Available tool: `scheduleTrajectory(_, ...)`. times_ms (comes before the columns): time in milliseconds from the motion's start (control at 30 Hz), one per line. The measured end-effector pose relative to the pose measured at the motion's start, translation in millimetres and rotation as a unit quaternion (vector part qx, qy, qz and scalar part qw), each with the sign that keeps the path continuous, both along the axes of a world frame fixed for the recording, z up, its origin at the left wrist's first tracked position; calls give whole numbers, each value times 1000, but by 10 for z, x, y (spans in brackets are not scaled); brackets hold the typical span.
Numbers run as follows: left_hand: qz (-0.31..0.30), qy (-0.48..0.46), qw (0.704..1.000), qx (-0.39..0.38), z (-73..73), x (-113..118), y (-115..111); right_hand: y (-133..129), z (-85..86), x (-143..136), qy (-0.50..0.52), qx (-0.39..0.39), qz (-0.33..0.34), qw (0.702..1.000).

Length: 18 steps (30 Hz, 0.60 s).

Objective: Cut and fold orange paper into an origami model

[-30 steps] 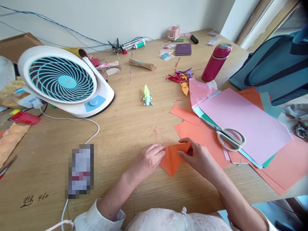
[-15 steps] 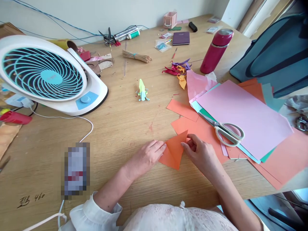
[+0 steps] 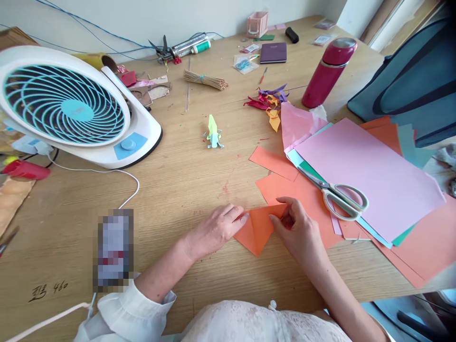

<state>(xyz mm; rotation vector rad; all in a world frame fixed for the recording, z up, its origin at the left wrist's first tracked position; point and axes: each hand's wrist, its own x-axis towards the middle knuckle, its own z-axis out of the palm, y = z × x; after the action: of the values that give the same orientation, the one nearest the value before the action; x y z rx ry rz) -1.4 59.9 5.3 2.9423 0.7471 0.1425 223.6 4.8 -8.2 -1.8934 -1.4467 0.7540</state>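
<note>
Between my two hands, near the table's front edge, is a creased piece of orange paper [image 3: 257, 228]. My left hand [image 3: 223, 225] rests at its left side, fingers together and pressing on the paper. With thumb and fingers, my right hand [image 3: 296, 223] pinches the paper's upper right corner. The crease runs down the middle of the piece, and its right half is raised. Just beyond my right hand lie larger orange sheets [image 3: 276, 187] and an orange strip [image 3: 272, 162]. Scissors [image 3: 338, 197] with pale handles lie on a pink sheet [image 3: 370, 166].
A white fan [image 3: 142, 135] stands at the left, its cable running to a pixelated object [image 3: 113, 249]. A small green and blue folded paper figure [image 3: 213, 133] sits mid-table. Farther back are folded paper pieces [image 3: 267, 102], a red flask [image 3: 329, 71], a stick bundle [image 3: 205, 80] and a blue bag [image 3: 409, 85].
My right hand has brought the orange paper's upper right corner down and to the right. My left hand stays at the left side. The whole view has shifted slightly.
</note>
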Motion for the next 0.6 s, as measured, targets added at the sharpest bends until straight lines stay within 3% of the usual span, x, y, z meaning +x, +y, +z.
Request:
scheduleTrajectory(233, 35, -51, 998, -28, -120, 92, -87, -233, -58, -3, -36, 2, -34, 999)
scheduleTrajectory(600, 26, -89, 996, 9, -222, 122, -81, -261, -74, -20, -33, 21, -43, 998)
